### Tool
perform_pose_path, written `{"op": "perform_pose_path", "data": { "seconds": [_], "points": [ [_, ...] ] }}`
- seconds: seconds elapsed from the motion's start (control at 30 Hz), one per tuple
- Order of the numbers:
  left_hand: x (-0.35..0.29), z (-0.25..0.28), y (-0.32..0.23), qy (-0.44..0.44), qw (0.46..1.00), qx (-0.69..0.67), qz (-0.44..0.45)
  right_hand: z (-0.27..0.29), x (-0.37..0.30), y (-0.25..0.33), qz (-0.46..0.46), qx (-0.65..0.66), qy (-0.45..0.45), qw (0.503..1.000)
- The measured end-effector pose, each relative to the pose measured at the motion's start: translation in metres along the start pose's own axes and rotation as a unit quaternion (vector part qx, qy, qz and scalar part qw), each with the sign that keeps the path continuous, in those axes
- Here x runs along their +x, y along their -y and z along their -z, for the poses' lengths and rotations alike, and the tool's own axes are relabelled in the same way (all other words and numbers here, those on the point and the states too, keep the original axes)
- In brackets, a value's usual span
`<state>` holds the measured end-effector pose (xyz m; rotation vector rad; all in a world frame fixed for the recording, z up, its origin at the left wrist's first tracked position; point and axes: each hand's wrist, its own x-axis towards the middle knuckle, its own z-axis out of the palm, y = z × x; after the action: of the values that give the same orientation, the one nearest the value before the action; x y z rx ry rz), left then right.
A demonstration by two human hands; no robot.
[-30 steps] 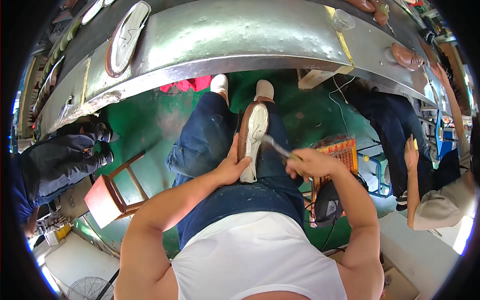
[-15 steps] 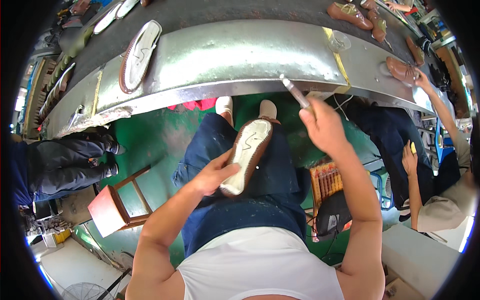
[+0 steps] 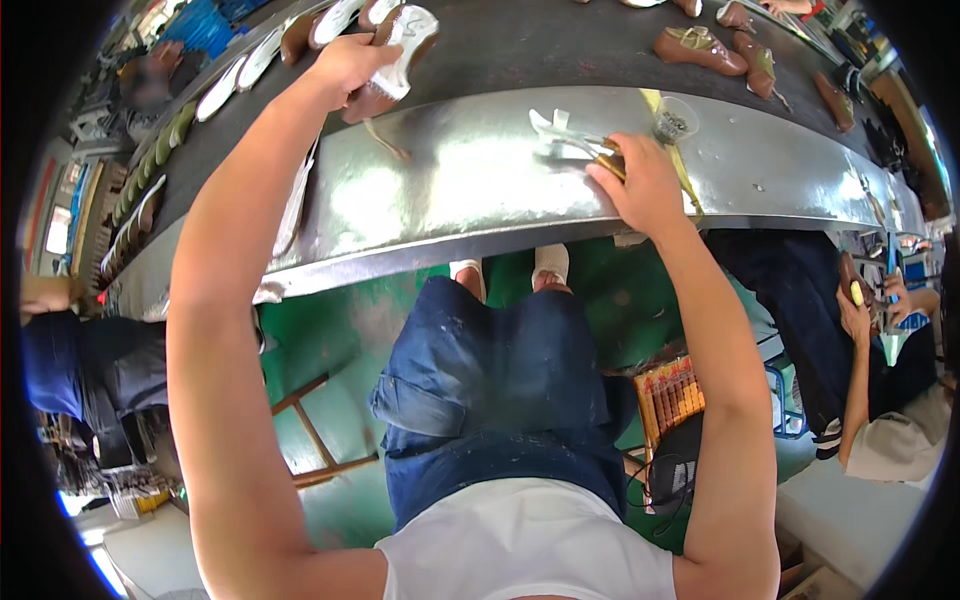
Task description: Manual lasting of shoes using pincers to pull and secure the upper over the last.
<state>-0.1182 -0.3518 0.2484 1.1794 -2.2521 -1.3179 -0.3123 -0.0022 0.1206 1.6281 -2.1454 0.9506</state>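
Observation:
My left hand (image 3: pixel 355 68) reaches far up to the left, closed on a brown shoe (image 3: pixel 408 48) whose white sole faces up. The shoe is over the dark belt's near edge. My right hand (image 3: pixel 645 185) is above the metal ledge (image 3: pixel 470 170), its fingers around what look like pliers (image 3: pixel 605 160) with yellowish grips. A white-tipped thing (image 3: pixel 548 125) lies against the metal just beyond the pliers; its kind is unclear. Partly behind my left forearm, another white-soled shoe (image 3: pixel 295 205) rests at the ledge.
Several shoes with white soles (image 3: pixel 220 92) line the belt's far left, and brown shoes (image 3: pixel 700 50) stand at its right. A clear cup (image 3: pixel 675 120) of small dark bits sits on the ledge. A co-worker's hand (image 3: pixel 855 320) holds a shoe at right. A wooden stool frame (image 3: pixel 315 435) stands lower left.
My left hand has carried the shoe from my lap up to the belt. My right hand has come down to the ledge; the white-tipped stick it held has given way to the pliers.

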Motion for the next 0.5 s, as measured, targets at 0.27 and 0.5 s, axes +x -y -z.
{"op": "perform_pose_path", "data": {
  "seconds": [0.27, 0.5],
  "points": [
    [0.061, -0.026, 0.085, -0.052, 0.681, 0.702, -0.203, 0.004, 0.0, 0.001, -0.009, 0.006, 0.018, 1.0],
    [0.007, 0.068, 0.095, -0.232, 0.723, 0.651, 0.002, 0.007, -0.002, -0.001, -0.017, 0.009, 0.009, 1.0]
  ]
}}
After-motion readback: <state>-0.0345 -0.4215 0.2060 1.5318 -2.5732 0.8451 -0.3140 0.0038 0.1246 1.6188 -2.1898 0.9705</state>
